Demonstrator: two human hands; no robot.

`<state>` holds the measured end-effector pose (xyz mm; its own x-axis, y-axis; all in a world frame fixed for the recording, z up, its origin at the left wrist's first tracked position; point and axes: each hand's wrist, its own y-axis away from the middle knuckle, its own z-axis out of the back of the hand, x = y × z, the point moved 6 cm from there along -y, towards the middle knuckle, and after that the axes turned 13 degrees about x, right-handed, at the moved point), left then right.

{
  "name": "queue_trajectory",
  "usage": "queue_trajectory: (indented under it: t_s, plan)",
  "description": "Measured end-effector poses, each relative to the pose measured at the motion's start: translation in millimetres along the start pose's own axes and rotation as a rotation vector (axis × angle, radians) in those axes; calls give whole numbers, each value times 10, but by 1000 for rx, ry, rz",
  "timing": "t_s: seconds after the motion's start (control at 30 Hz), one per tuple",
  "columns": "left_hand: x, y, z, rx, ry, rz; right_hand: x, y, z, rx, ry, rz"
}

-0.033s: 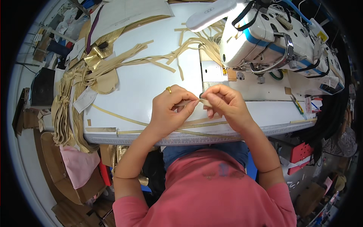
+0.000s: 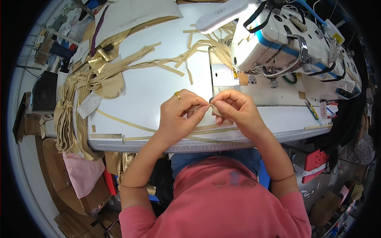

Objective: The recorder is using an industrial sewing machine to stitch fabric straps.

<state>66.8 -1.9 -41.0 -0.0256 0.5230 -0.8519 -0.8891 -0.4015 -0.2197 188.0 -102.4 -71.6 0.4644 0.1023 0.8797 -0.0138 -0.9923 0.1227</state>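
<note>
Near the front of the white table, both my hands meet on a small beige fabric strip. My left hand, with a ring on one finger, pinches one end between thumb and forefinger. Thumb and fingers of my right hand close on the strip just beside that pinch. A short flap of it hangs below the right fingertips; the rest is hidden by my fingers. A dark round thing shows just behind the fingertips. Beyond my hands, long beige strips lie in a loose bundle reaching the sewing machine.
Bunched beige fabric pieces hang over the table's left edge. A ruler tape runs along the front edge. Yellow-handled snips lie at the right. Paper patterns are stacked at the back left. A pink cloth hangs below.
My left fingertips have shifted very slightly right. The beige strip's flap has turned a little downward under my right fingers. Everything else stays in place.
</note>
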Motion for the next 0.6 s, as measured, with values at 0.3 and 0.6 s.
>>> queue_trajectory:
  t_s: [0.3,0.6]
  plan:
    - [56,20,-110,-96,243,-144,63,-5,-52,16,89,178]
    - [-76,-30,-159,-24,223,-159,244,104,-28,-79,347,231]
